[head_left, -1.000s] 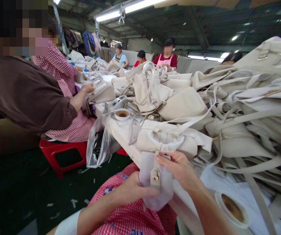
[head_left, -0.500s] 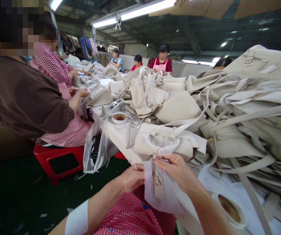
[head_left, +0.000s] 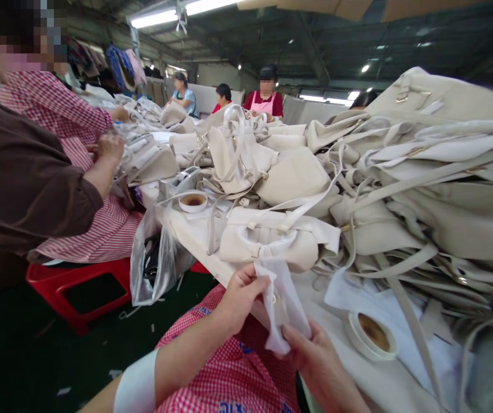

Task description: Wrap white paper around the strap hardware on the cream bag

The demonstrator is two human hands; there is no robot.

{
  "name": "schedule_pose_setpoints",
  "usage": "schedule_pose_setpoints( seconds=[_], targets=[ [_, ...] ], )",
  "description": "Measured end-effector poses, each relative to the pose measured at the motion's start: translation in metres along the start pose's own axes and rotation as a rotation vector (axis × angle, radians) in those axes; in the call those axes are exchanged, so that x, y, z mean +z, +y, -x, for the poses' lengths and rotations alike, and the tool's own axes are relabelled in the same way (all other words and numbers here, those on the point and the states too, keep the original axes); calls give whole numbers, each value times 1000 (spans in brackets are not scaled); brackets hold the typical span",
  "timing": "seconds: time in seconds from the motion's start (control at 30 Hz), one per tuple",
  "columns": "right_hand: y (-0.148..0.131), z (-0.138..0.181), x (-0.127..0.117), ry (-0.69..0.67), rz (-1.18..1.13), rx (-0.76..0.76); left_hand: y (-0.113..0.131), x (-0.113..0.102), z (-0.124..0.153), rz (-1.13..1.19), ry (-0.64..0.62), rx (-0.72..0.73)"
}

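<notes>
Fingers (head_left: 253, 281) of my left hand (head_left: 240, 295) are pinched together on the upper edge of a thin white wrapping sheet (head_left: 283, 304), near the point where it meets the cream handbag (head_left: 267, 241) lying on the bench (head_left: 195, 235). I see my right hand (head_left: 310, 350) lower down, its fingers closed on the sheet's bottom corner, so the sheet hangs stretched between my two hands just off the bench's near edge. Something small and pale shows through the sheet around its middle; I cannot tell what it is. The handbag rests on its side close to the bench edge, its straps trailing toward a large heap of similar cream bags (head_left: 422, 172) that fills the right half of my view.

A roll of tape (head_left: 370, 335) lies flat on white paper just right of my hands, and a second roll (head_left: 193, 201) sits farther up the bench. A clear plastic bag (head_left: 156, 264) hangs off the bench's left side beside a red stool (head_left: 78, 284). On that stool sits a person in a red checked apron (head_left: 96, 229), both hands on a bag. Three more people sit at the far end.
</notes>
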State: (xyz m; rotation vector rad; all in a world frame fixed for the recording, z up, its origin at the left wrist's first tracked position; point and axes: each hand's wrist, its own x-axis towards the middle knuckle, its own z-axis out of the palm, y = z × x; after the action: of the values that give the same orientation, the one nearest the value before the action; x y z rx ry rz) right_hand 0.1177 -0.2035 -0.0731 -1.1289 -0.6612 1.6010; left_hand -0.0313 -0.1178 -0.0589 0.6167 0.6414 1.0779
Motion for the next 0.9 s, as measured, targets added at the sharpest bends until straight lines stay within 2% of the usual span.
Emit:
schedule_pose_setpoints(
  seconds=[0.13,0.2,0.27,0.37,0.47,0.57,0.67,0.8,0.9],
  targets=[
    [41,7,-17,123,-196,-32,1,3,-4,-70,69,74],
    [55,6,-14,198,-176,-103,0,5,-3,-70,101,80],
    [64,1,-1,206,-92,-156,-3,8,0,-50,119,78],
    [63,-10,21,150,19,-212,-9,13,7,-54,129,63],
    [54,-19,29,281,29,-254,-11,12,11,-81,111,37],
    [51,-16,22,378,43,-324,-7,5,6,-116,123,34],
    [55,-7,14,301,279,-504,0,-3,-4,-146,126,-6],
    [56,-4,9,171,677,-704,8,-7,-9,-72,39,-49],
    [58,-9,8,147,756,-770,6,-11,-2,55,-61,17]
  ],
)
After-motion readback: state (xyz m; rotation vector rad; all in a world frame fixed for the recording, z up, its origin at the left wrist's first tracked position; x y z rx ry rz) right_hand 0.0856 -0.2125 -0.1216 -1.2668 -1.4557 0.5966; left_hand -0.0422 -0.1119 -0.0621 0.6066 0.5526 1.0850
